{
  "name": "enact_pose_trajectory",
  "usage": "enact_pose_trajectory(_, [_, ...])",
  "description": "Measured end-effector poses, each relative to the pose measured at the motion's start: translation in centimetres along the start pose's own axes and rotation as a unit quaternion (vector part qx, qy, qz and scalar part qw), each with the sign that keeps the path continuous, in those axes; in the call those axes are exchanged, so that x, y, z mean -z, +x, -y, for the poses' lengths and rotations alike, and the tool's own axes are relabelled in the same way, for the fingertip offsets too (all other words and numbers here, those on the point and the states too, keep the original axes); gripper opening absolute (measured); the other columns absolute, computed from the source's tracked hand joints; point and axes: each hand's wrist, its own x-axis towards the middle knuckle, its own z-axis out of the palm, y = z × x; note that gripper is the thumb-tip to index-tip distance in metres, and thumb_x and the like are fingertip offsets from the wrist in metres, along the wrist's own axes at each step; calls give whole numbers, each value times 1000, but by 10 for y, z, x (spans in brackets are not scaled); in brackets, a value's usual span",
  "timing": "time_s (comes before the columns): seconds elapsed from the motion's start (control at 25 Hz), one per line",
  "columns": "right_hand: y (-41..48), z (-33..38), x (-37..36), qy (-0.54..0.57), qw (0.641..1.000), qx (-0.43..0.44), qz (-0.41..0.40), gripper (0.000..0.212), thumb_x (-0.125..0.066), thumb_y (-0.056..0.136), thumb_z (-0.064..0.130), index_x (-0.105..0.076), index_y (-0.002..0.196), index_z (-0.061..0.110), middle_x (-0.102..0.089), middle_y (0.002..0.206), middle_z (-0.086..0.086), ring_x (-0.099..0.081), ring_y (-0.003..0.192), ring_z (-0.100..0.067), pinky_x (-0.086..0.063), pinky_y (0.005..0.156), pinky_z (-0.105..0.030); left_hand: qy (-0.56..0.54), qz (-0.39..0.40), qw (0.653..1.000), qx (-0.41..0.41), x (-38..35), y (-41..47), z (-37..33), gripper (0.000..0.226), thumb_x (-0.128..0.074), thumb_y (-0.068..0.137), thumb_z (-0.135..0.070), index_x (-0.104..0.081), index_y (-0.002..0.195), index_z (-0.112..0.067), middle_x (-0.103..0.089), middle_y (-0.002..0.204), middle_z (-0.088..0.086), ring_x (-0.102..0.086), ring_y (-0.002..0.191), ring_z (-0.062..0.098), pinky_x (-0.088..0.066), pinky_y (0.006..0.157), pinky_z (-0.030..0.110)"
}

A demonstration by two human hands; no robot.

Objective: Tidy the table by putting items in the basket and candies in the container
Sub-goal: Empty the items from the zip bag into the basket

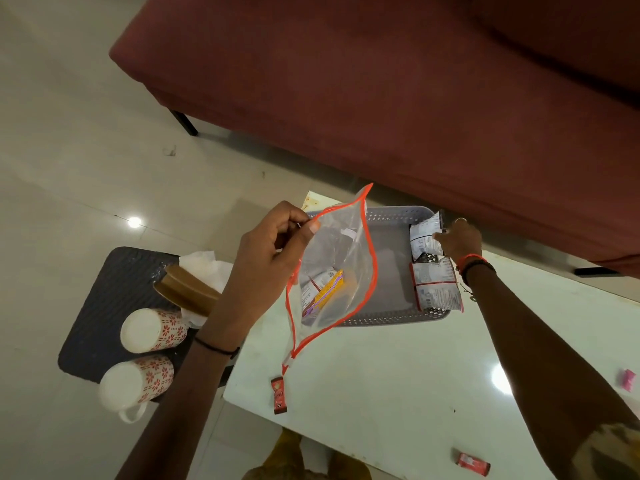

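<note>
Currently my left hand hangs above the near-left edge of the desk, its fingers pinching the rim of a clear zip bag with an orange-red border. The bag hangs open in front of the grey basket and hides much of the basket's left half. Inside the bag I make out a white packet and a yellow-and-purple one; their print is too blurred to read.

My right hand is at the basket's far right corner, thumb laid on an upright white sachet. The other fingers are behind it, so I cannot tell whether this is a true pinch. More sachets lie along the basket's right side, one overhanging the rim.

Loose on the desk — a brown-red candy near the bag's lower tip, a red candy near the bottom edge, and a pink candy cut off at the right border.

Left of the desk, two patterned mugs lie on a dark mat; my forearm half covers a gold-brown lid and a tissue.
</note>
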Motion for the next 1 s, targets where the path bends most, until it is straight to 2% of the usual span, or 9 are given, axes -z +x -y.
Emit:
enact_pose_trajectory(0.12, [-16,14,33,65,997,25,-32,36,-63,87,23,-61,104,-8,-64,114,-26,-58,110,-40,-44,98,-43,2,-5,1000,-2,-1,-2,0,21,-54,90,-23,-57,95,-3,-58,74,-6,-59,67,7,-45,61,5])
enact_pose_trajectory(0.2, [-41,32,65,148,985,67,-59,25,-64,87,21,-65,98,-2,-69,105,-17,-64,99,-29,-47,90,-32,3,-6,1000,1,-4,-5,-1,20,-54,90,-24,-56,95,-4,-59,75,-5,-59,68,8,-45,61,7])
enact_pose_trajectory(0.32, [-108,62,120,232,947,189,-115,9,-64,88,23,-66,89,14,-69,82,0,-62,67,2,-46,63,-7,-3,-9,1000,-3,-9,-12,-5,17,-54,91,-23,-56,92,-6,-58,71,-4,-59,69,12,-44,57,8])
enact_pose_trajectory(0.44, [-185,83,163,284,907,303,-76,3,-65,87,19,-67,88,20,-67,70,12,-62,61,10,-48,61,-3,7,-8,1000,-7,-13,-21,-11,19,-54,91,-23,-56,93,-4,-57,72,-11,-59,64,10,-44,58,6])
enact_pose_trajectory(0.52, [-216,98,165,194,911,361,39,7,-64,85,15,-70,88,16,-71,74,7,-65,66,0,-51,69,-15,9,-10,1000,-10,-15,-27,-14,20,-54,91,-22,-55,96,-2,-55,74,-15,-58,65,6,-43,58,2])
enact_pose_trajectory(0.64, [-237,114,128,0,900,398,179,21,-52,91,2,-70,101,5,-73,102,-8,-66,91,-17,-48,86,-24,5,-3,1000,-14,-23,-40,-22,21,-54,91,-18,-56,100,1,-54,77,-17,-58,62,3,-41,57,-1])
enact_pose_trajectory(0.72, [-239,116,91,-92,889,389,225,25,-49,92,0,-65,111,-2,-68,113,-16,-64,103,-27,-48,90,-29,-1,11,999,-34,-28,-48,-28,18,-54,91,-16,-56,99,0,-55,76,-17,-60,64,-1,-41,56,-2])
enact_pose_trajectory(0.84, [-244,104,49,-198,864,377,267,26,-51,91,2,-58,116,-5,-64,115,-21,-62,97,-31,-47,83,-30,-3,20,998,-56,-37,-60,-35,15,-55,91,-17,-55,96,-3,-59,78,-7,-59,66,4,-44,59,1])
enact_pose_trajectory(1.0, [-253,81,24,-232,860,341,300,33,-46,95,4,-52,126,-5,-56,131,-21,-54,120,-34,-43,99,-35,-2,34,998,-62,-51,-74,-48,9,-54,92,-17,-54,89,-8,-55,67,-5,-56,59,10,-43,56,4])
